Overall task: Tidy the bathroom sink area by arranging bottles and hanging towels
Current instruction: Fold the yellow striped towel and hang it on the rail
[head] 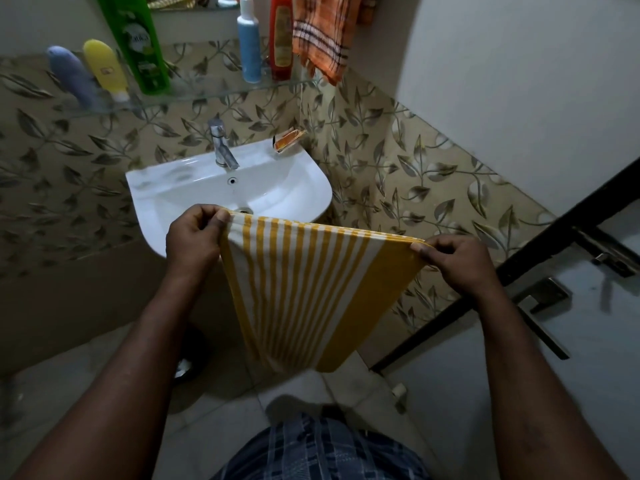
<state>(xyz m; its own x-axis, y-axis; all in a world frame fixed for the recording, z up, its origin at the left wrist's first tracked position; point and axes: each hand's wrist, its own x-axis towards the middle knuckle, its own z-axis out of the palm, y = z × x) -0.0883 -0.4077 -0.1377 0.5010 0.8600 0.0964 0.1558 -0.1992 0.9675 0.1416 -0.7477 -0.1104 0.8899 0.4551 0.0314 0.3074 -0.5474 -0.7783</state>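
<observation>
A yellow and white striped towel (304, 289) hangs folded in front of the white sink (166, 195). My left hand (194, 237) pinches its upper left corner, and my right hand (457, 261) pinches its upper right corner, holding the top edge stretched flat. On the glass shelf (207, 93) above the tap stand a purple tube (74, 77), a yellow tube (105, 69), a green bottle (138, 43), a blue bottle (248, 50) and a red bottle (281, 39). An orange checked towel (325, 32) hangs at the shelf's right end.
A chrome tap (221, 145) rises at the back of the sink, with an orange soap wrapper (287, 140) on the sink's right rear corner. A dark door frame (519, 258) and a door with a handle (540, 299) stand at the right. Leaf-patterned tiles cover the wall.
</observation>
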